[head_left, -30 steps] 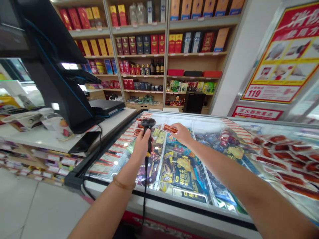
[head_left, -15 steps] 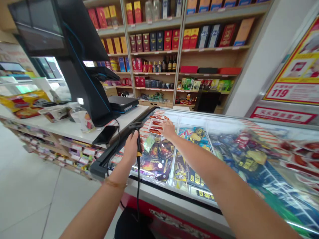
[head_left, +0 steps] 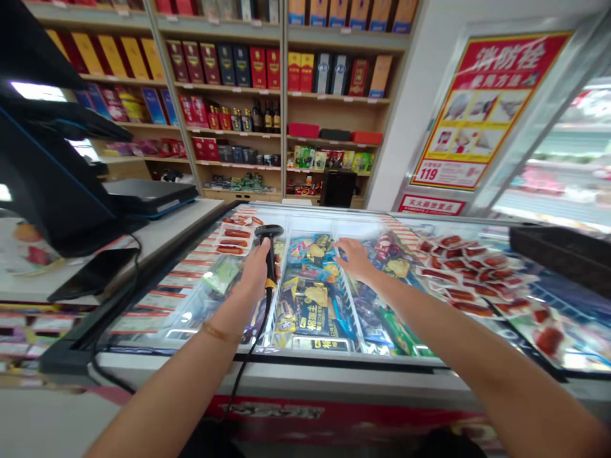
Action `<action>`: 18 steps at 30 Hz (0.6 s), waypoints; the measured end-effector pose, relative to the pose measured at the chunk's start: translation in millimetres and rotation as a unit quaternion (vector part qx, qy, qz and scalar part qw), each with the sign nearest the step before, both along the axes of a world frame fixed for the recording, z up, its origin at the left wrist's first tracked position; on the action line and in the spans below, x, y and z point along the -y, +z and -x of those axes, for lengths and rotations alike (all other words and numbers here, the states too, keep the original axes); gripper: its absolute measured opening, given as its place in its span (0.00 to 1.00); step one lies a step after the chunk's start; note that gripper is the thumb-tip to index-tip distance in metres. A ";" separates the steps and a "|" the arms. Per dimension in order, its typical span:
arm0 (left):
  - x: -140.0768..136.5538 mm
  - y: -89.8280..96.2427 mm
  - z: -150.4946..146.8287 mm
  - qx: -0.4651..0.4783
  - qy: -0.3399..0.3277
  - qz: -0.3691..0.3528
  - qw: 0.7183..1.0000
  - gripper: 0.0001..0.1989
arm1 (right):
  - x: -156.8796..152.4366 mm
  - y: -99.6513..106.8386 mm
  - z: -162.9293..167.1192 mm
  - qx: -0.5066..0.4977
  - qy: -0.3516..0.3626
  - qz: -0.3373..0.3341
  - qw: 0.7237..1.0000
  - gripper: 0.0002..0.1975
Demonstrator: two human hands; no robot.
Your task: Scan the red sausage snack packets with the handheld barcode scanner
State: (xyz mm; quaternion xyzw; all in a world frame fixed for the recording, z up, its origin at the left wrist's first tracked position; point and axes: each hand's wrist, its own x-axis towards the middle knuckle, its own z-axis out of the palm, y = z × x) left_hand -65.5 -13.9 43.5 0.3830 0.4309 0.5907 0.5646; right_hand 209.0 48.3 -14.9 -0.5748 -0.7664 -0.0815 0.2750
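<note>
My left hand (head_left: 256,270) is wrapped round the handle of a black barcode scanner (head_left: 268,234), whose cable trails down over the freezer's front edge. My right hand (head_left: 354,257) hovers above the glass top of the chest freezer (head_left: 324,219), fingers spread and holding nothing. To the left of the scanner, packs of sausages (head_left: 233,240) lie on the glass. A larger spread of packed sausages (head_left: 470,270) lies to the right of my right hand. Beneath the glass, bagged ice creams (head_left: 315,305) fill wire baskets.
A checkout counter at the left carries a black phone (head_left: 93,273), a scale (head_left: 147,194) and a dark register stand (head_left: 42,146). Behind the freezer rise shelves of boxed bottles (head_left: 238,67). A dark tray (head_left: 563,257) sits on the freezer's right end.
My view has turned to the right. My right hand has left the sausage packs on the left and moved right, fingers now spread. The scanner stays in my left hand.
</note>
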 end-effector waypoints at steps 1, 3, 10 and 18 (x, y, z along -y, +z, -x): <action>-1.9 1.6 -14.0 0.000 -0.016 -0.003 1.000 0.22 | 7.7 1.9 -25.8 0.018 -0.018 0.004 1.000 0.20; -5.0 2.5 -39.8 -0.002 -0.046 -0.019 0.999 0.22 | 22.0 9.8 -76.0 0.056 -0.052 0.019 0.997 0.20; -2.4 -27.2 -72.5 -0.068 -0.117 -0.064 0.989 0.24 | 60.1 43.4 -210.7 0.198 -0.225 0.230 0.926 0.26; -0.3 -39.2 -57.8 -0.101 -0.157 -0.060 0.981 0.25 | 48.4 39.0 -215.9 0.217 -0.208 0.238 0.924 0.17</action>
